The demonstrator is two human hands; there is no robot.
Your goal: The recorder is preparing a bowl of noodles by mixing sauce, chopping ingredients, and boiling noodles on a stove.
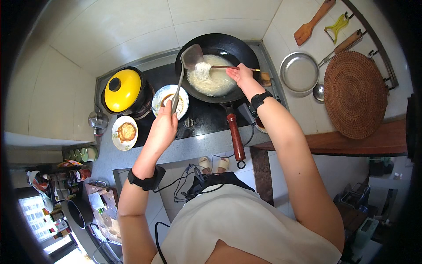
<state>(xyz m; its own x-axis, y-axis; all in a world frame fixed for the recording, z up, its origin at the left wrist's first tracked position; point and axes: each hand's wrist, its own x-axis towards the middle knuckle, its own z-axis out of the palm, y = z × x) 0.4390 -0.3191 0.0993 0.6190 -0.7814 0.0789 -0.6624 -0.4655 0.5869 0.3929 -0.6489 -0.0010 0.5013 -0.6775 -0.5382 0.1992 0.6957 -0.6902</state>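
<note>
My left hand [162, 127] grips the handle of a metal wok spatula [193, 56], whose blade is over the left side of a black wok [244, 49]. Pale thin noodles [211, 87] lie in cloudy liquid in the wok. A bunch of them is lifted against the spatula blade. In my right hand [243, 75] are dark red-brown chopsticks [224, 67], their tips at that lifted bunch. Beneath my left hand and the spatula handle stands a patterned bowl [158, 95] with dark sauce and some pale food inside, partly hidden. The wok's red handle [235, 135] points towards me.
Left of the bowl is a black pot with a yellow lid [122, 90]. A plate [116, 123] holds a browned fried egg or patty [126, 131]. A strainer [299, 72], a wooden turner [305, 33] and a woven mat [356, 94] hang at right. Cables [184, 186] dangle below the counter.
</note>
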